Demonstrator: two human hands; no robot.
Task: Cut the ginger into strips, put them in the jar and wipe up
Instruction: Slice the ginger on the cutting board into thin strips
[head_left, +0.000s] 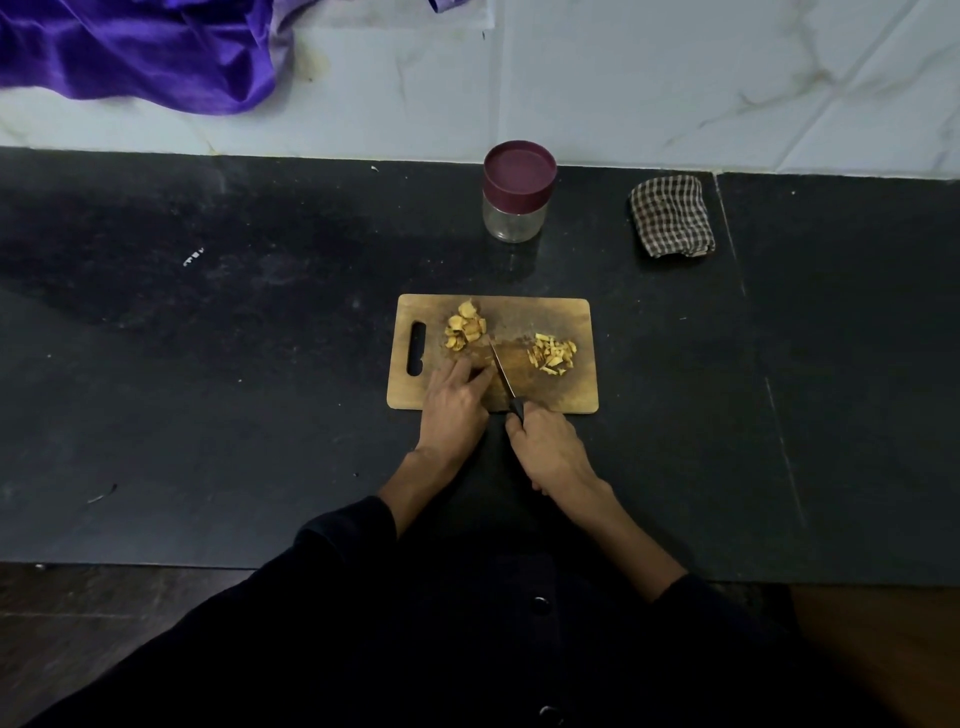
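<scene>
A wooden cutting board (550, 317) lies on the black counter. A pile of ginger slices (465, 330) sits at its upper left, and a pile of cut ginger strips (553, 353) at its right. My left hand (454, 402) rests on the board with fingertips pressing something small next to the blade; what lies under them is hidden. My right hand (548, 447) grips the dark handle of a knife (501, 376), whose blade points away across the board. Behind the board stands a clear jar (517, 195) with a maroon lid on it.
A folded checked cloth (670, 215) lies at the back right of the black counter (208, 364). Purple fabric (140, 47) hangs over the white tiled wall at the back left. The counter's front edge runs just in front of my body.
</scene>
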